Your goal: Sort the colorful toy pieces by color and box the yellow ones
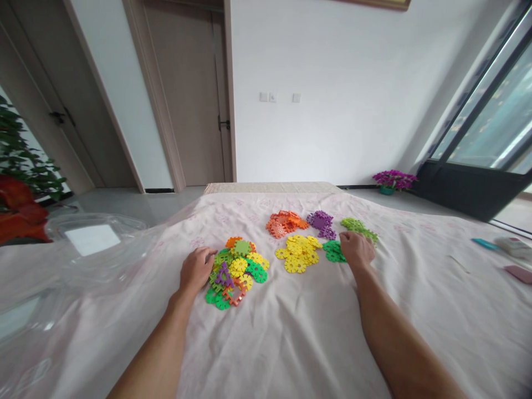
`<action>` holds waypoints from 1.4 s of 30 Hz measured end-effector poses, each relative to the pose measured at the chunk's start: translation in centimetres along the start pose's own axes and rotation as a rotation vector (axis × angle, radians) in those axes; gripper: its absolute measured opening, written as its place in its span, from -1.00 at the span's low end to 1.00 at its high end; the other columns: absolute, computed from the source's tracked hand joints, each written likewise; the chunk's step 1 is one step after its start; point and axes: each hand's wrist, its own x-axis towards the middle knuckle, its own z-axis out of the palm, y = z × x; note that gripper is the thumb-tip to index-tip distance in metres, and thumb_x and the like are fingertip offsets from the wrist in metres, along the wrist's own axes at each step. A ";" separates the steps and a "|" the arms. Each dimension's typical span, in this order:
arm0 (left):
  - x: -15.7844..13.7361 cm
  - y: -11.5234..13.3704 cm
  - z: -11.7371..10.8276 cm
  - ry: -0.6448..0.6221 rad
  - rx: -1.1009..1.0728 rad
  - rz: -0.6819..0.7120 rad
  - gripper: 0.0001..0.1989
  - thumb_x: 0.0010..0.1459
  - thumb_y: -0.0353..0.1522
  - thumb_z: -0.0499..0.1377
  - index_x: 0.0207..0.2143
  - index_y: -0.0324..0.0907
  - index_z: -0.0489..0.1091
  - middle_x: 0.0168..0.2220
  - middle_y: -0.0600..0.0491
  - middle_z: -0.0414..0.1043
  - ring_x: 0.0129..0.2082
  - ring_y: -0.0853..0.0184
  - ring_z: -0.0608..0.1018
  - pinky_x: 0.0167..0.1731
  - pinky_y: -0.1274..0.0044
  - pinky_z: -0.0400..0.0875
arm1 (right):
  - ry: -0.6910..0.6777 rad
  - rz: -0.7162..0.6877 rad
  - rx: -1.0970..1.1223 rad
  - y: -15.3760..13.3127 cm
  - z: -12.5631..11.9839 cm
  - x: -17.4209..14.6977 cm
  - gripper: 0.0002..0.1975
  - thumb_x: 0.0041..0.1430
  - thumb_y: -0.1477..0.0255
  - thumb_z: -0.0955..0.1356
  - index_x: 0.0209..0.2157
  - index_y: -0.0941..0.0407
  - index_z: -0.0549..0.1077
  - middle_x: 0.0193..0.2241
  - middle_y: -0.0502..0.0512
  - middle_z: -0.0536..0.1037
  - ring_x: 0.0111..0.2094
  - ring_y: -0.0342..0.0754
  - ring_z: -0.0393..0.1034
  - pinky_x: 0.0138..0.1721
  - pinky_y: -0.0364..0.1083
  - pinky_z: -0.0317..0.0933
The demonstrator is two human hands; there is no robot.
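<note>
- Hands first: the left hand [196,270] lies palm down on the bed, fingers loosely curled, touching the left edge of the mixed pile [235,270] of plastic snowflake pieces. It does not seem to hold any piece, but the fingertips are partly hidden, so I cannot tell for sure.
- The right hand [356,249] is half closed, knuckles up, resting at the dark green pile [333,252] and just beside the light green pile [358,227]. Whether a piece is pinched under the fingers I cannot tell.
- The pieces look light, thin and stiff, with notched edges. I judge they are smooth but easy to pinch by the rim between thumb and finger, and they will slide little on the cloth.
- Between the hands lies the yellow pile [298,252]. Behind it are the orange pile [285,223] and the purple pile [321,223], each apart from the others.
- All piles rest on the pink bedsheet [291,332], which is soft and wrinkled.
- At the far left stands a clear plastic container [95,244] with a white label; it looks without pieces inside, though its transparent walls make this difficult to see.
- At the right edge of the bed lie some small objects [505,252], too blurred to name.
- On the floor near the window stands a pot of purple flowers [393,180].
</note>
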 end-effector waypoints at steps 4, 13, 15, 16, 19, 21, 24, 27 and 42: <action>-0.1 0.3 -0.2 0.001 -0.012 0.007 -0.68 0.21 -0.35 0.01 -0.13 -0.06 0.54 0.00 0.06 0.53 0.03 0.29 0.50 0.08 0.47 0.32 | 0.125 -0.189 0.120 -2.8 -0.3 -1.2 -0.66 0.24 0.22 0.25 -0.18 0.01 0.62 -0.16 0.17 0.55 -0.10 0.13 0.28 -0.07 0.05 0.14; -0.1 0.2 -0.1 -0.002 -0.014 -0.005 -0.69 0.22 -0.34 0.03 -0.09 -0.08 0.52 0.03 0.04 0.51 0.06 0.29 0.48 0.10 0.48 0.30 | -0.107 -0.857 0.323 -11.8 -0.8 -9.7 -0.77 0.32 0.38 0.26 -0.19 0.05 0.56 -0.21 0.14 0.56 -0.12 0.05 0.31 -0.06 0.00 0.15; -0.1 0.2 -0.1 -0.005 -0.017 0.021 -0.67 0.23 -0.33 0.02 -0.03 -0.10 0.49 0.04 0.03 0.51 0.06 0.30 0.48 0.11 0.47 0.29 | -0.171 -0.941 0.355 -12.8 -0.8 -11.4 -0.78 0.32 0.41 0.27 -0.13 0.05 0.55 -0.17 0.15 0.55 -0.09 0.05 0.31 -0.04 0.01 0.16; -0.1 0.3 -0.1 -0.008 -0.018 0.040 -0.66 0.24 -0.33 0.02 -0.01 -0.10 0.47 0.05 0.03 0.50 0.07 0.30 0.48 0.11 0.47 0.29 | -0.195 -0.973 0.370 -13.2 -0.7 -12.1 -0.78 0.32 0.41 0.28 -0.10 0.05 0.54 -0.15 0.15 0.55 -0.08 0.05 0.31 -0.02 0.02 0.16; 0.0 0.4 0.0 -0.029 -0.023 0.098 -0.65 0.24 -0.32 0.04 0.02 -0.09 0.46 0.08 0.03 0.49 0.09 0.30 0.46 0.14 0.46 0.27 | -0.238 -1.026 0.415 -13.9 -0.5 -13.3 -0.74 0.34 0.41 0.27 0.00 0.05 0.49 -0.09 0.14 0.53 -0.04 0.04 0.32 0.01 0.02 0.18; 0.0 0.5 0.0 -0.049 -0.025 0.123 -0.65 0.23 -0.33 0.05 0.02 -0.07 0.47 0.08 0.06 0.48 0.12 0.31 0.45 0.16 0.46 0.26 | -0.244 -1.021 0.448 -14.4 -0.3 -13.6 -0.72 0.35 0.39 0.26 0.03 0.06 0.47 -0.07 0.15 0.53 -0.04 0.04 0.33 0.01 0.02 0.20; 0.0 0.6 0.1 -0.073 -0.029 0.140 -0.64 0.22 -0.34 0.06 0.03 -0.04 0.47 0.10 0.08 0.47 0.14 0.32 0.43 0.19 0.44 0.24 | -0.230 -0.992 0.480 -15.5 -0.1 -13.4 -0.68 0.36 0.34 0.26 0.08 0.08 0.44 -0.04 0.18 0.51 -0.03 0.05 0.34 0.01 0.03 0.21; 0.0 0.6 0.1 -0.084 -0.031 0.138 -0.64 0.23 -0.33 0.05 0.03 -0.03 0.48 0.13 0.08 0.45 0.15 0.30 0.42 0.20 0.43 0.23 | -0.236 -0.975 0.458 -17.2 0.2 -13.1 -0.63 0.37 0.27 0.25 0.13 0.09 0.40 0.00 0.21 0.49 0.02 0.08 0.32 0.04 0.05 0.19; 0.1 0.5 0.0 -0.092 -0.055 0.102 -0.65 0.21 -0.35 0.06 0.00 -0.03 0.49 0.13 0.07 0.45 0.15 0.28 0.43 0.17 0.42 0.25 | -0.311 -0.918 0.562 -20.2 0.5 -13.3 -0.77 0.09 0.25 0.48 -0.28 0.08 0.50 -0.24 0.10 0.54 -0.14 0.04 0.34 -0.14 -0.04 0.20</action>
